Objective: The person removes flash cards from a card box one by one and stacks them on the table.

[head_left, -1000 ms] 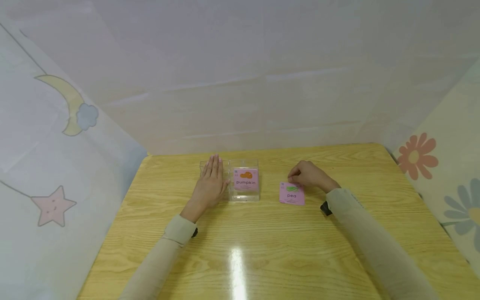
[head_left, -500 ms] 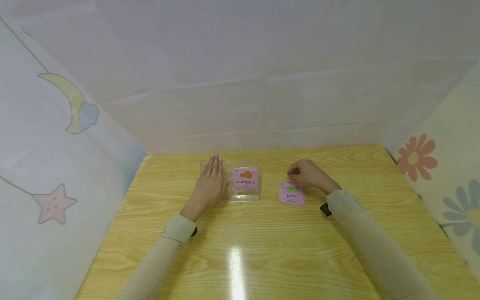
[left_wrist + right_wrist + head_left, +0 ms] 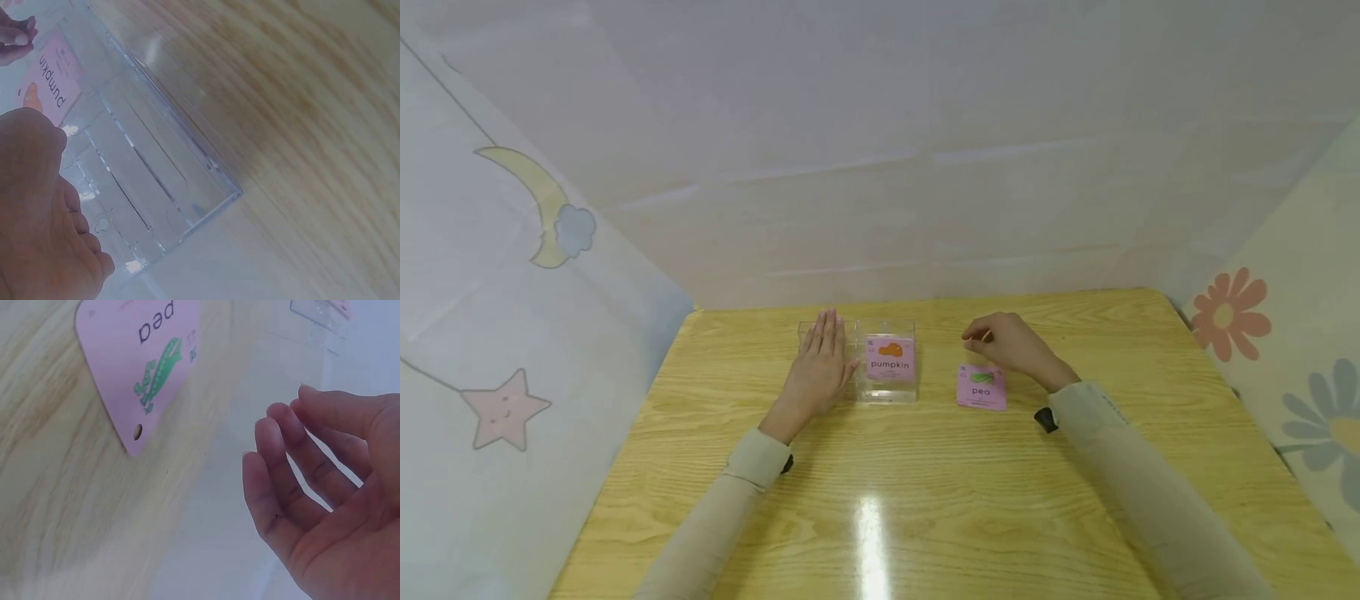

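Observation:
A clear plastic case (image 3: pixel 887 395) lies on the table with a pink pumpkin card (image 3: pixel 891 367) in its right part. My left hand (image 3: pixel 822 367) rests with straight fingers on the left part, covering much of it; ridged clear plastic (image 3: pixel 150 156) shows beside that hand in the left wrist view. To the right of the case lies a pink pea card (image 3: pixel 981 398), with a small hole in one corner (image 3: pixel 137 431). My right hand (image 3: pixel 1011 343) is just beyond the pea card, its fingers loosely bent and holding nothing. In the right wrist view the fingers are apart from the card.
The wooden table (image 3: pixel 955 492) meets a pale back wall covering (image 3: pixel 925 208). Side coverings carry a moon (image 3: pixel 535 187) and star (image 3: pixel 507 410) at left and flowers (image 3: pixel 1225 315) at right. Dark bands circle both wrists.
My right hand has come off the pea card's upper edge and shifted slightly left and away from me. The left hand, the case and both cards have stayed in place.

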### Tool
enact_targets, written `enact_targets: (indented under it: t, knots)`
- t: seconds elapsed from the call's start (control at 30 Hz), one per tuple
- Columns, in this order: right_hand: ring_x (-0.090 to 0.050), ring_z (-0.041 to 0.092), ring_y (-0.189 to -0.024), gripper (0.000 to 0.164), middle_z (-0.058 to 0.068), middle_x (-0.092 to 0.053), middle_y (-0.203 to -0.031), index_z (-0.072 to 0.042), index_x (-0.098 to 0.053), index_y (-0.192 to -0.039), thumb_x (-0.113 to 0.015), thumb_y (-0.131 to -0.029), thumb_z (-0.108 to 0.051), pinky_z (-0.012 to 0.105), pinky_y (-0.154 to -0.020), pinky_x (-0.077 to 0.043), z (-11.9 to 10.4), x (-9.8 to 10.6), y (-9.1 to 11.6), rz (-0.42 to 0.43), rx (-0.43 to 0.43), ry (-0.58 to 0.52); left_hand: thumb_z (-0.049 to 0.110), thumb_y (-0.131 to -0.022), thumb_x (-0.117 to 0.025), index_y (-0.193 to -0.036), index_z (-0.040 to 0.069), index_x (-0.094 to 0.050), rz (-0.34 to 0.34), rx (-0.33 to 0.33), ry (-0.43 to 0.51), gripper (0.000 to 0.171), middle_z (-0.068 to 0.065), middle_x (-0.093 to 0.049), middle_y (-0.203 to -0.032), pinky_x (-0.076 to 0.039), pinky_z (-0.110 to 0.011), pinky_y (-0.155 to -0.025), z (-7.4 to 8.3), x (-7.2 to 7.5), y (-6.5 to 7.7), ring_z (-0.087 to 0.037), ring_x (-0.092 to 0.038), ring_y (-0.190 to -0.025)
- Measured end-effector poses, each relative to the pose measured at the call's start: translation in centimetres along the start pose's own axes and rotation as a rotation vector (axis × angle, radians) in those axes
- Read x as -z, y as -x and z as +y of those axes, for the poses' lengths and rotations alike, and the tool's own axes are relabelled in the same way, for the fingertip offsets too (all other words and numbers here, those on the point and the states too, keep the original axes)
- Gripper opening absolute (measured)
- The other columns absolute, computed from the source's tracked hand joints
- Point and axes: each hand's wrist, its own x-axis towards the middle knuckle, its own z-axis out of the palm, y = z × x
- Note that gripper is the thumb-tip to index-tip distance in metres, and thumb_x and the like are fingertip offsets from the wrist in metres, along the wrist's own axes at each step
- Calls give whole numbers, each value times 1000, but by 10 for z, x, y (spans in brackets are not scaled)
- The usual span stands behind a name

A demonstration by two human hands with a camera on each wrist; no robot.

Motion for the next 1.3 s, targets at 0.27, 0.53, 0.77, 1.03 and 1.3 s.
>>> enact_targets:
  t: [0.27,0.53,0.77,1.03,1.3]
  knots:
    - [-74,26,-99,23,12,-79,-116,-5,-79,-118,-68,-103,-20,44,-84,-62,-15,-2,2,41,26,-14,45,-115,-28,-164,-9,0,-12,12,10,78,-28,6,-173,-11,-53,-135,-1,-3,-1,-42,2,-165]
    - [-74,29,-111,24,11,-78,-122,-8,-77,-122,-68,-104,-21,51,-96,-61,-29,-2,3,62,80,-4,44,-115,-30,-165,-8,0,-11,20,27,78,-28,7,-174,-11,-53,-135,0,-3,0,-42,2,-165]
    - [-74,31,-113,33,16,-75,-130,-6,-70,-133,-68,-103,-20,51,-97,-61,-40,-3,4,88,132,-4,43,-115,-30,-165,-9,-2,4,13,21,77,-28,5,-174,-13,-55,-135,-1,-3,0,-42,1,-165]
    - [-75,33,-88,42,17,-70,-139,-3,-66,-139,-71,-101,-22,51,-96,-60,-50,-9,2,111,173,47,42,-115,-31,-165,-9,-5,44,-3,49,76,-29,0,-174,-12,-54,-135,-3,-6,0,-42,-1,-165]
    - [-69,34,-126,54,17,-64,-149,-3,-60,-146,-75,-99,-25,55,-115,-51,-58,-18,-2,113,228,79,43,-115,-27,-165,-8,-5,80,-11,48,75,-28,-3,-175,-11,-51,-136,-6,-12,-1,-40,-3,-166]
